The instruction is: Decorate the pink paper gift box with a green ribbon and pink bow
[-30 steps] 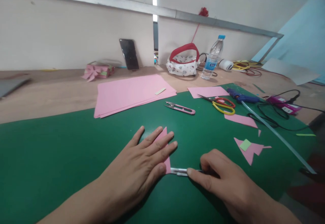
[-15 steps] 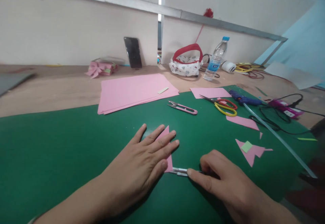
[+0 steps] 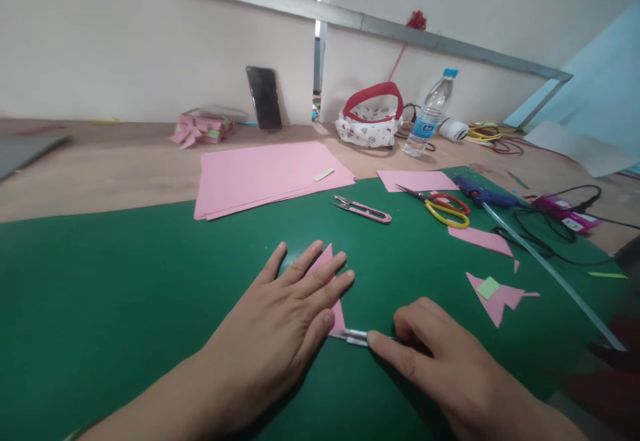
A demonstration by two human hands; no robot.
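My left hand [image 3: 280, 308] lies flat with its fingers spread, pressing a small folded-looking piece of pink paper [image 3: 338, 316] onto the green mat [image 3: 125, 281]. Most of that paper is hidden under the palm and fingers; a pointed top and a lower right corner show. My right hand [image 3: 435, 348] is closed around a slim silver utility knife [image 3: 357, 338], thumb or forefinger stretched along its metal body. The knife's front end meets the paper's lower corner, close to my left thumb. Whether the blade is over or under the paper I cannot tell.
Beyond my hands lie pink sheets [image 3: 270, 174], thread snips [image 3: 363, 209], scissors [image 3: 445, 213] and a blue glue gun [image 3: 485, 193] with a long glue stick. Pink scraps [image 3: 497, 298] rest at right. Behind stand a phone [image 3: 264, 98], a pouch [image 3: 370, 128] and a water bottle [image 3: 430, 114].
The knife's front end has shifted slightly left along the paper's lower edge. My left hand keeps its place on the paper; the whole view has tilted a little.
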